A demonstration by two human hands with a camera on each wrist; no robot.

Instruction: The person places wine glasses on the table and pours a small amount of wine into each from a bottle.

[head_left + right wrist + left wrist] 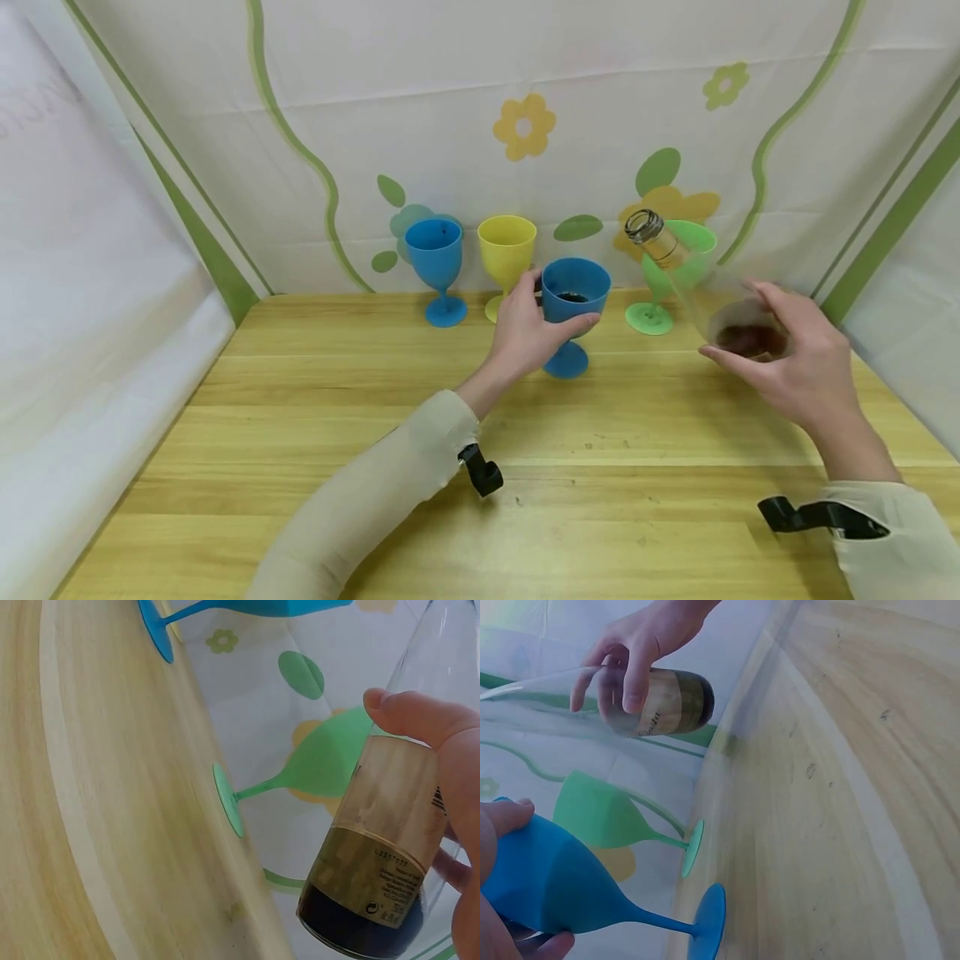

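Left hand grips the bowl of the blue goblet, which stands on the counter. Right hand grips the tilted clear bottle, raised beside the green goblet

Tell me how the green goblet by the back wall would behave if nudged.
The green goblet likely tips easily: a wide bowl on a thin stem. It looks like matte plastic, so probably light and not fragile. On its side it might roll in an arc.
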